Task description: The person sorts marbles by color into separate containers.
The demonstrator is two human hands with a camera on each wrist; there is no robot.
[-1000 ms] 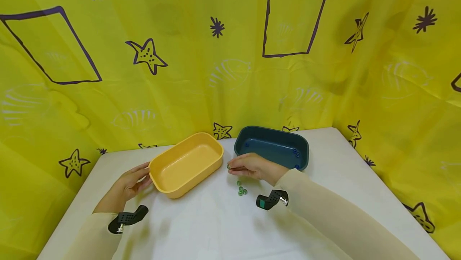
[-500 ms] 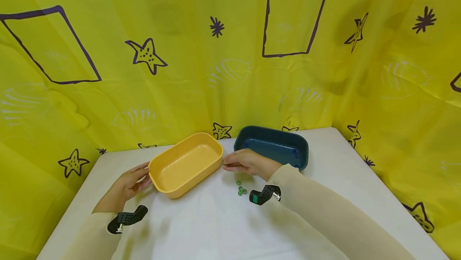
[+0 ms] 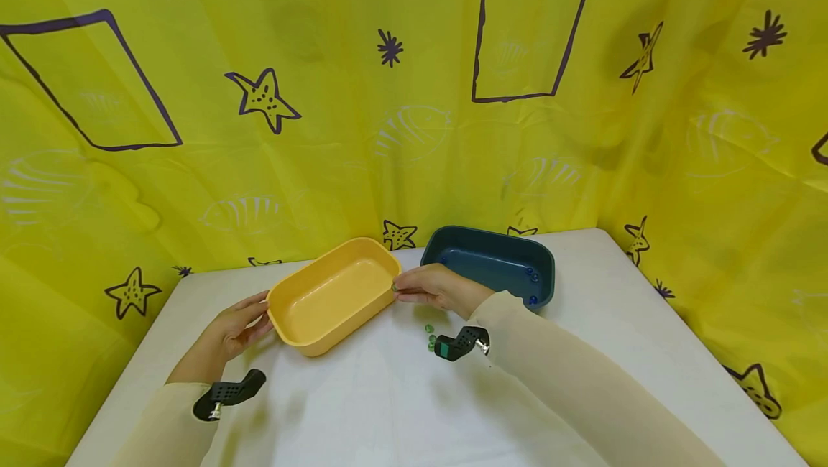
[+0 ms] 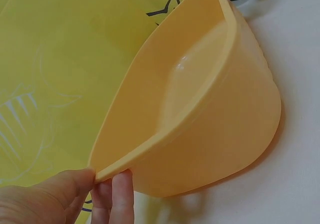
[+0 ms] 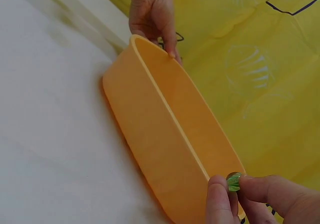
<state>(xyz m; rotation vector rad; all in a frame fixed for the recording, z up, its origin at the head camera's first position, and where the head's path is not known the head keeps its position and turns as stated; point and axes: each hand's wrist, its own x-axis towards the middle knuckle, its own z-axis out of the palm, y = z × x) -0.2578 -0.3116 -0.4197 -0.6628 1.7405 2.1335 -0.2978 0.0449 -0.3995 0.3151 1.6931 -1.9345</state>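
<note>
My left hand (image 3: 241,327) holds the left end of a yellow plastic tub (image 3: 352,323), thumb at the rim and fingers against the outer wall, as the left wrist view shows. My right hand (image 3: 443,289) is at the tub's right end. Between thumb and fingertips it pinches a clear marble with green inside (image 5: 233,182), right at the tub's rim in the right wrist view. No marbles show inside the yellow tub. Loose green marbles (image 3: 430,328) lie on the table below my right hand, partly covered by the wrist camera.
A dark teal tub (image 3: 485,235) stands behind my right hand with several blue marbles (image 3: 533,300) in it. Both tubs rest on a white-covered table (image 3: 362,409). A yellow patterned curtain (image 3: 310,165) rises behind the table and along its sides.
My right hand has moved left with the green marble, from in front of the teal tub to the yellow tub's right rim. The left hand and both tubs have stayed put.
</note>
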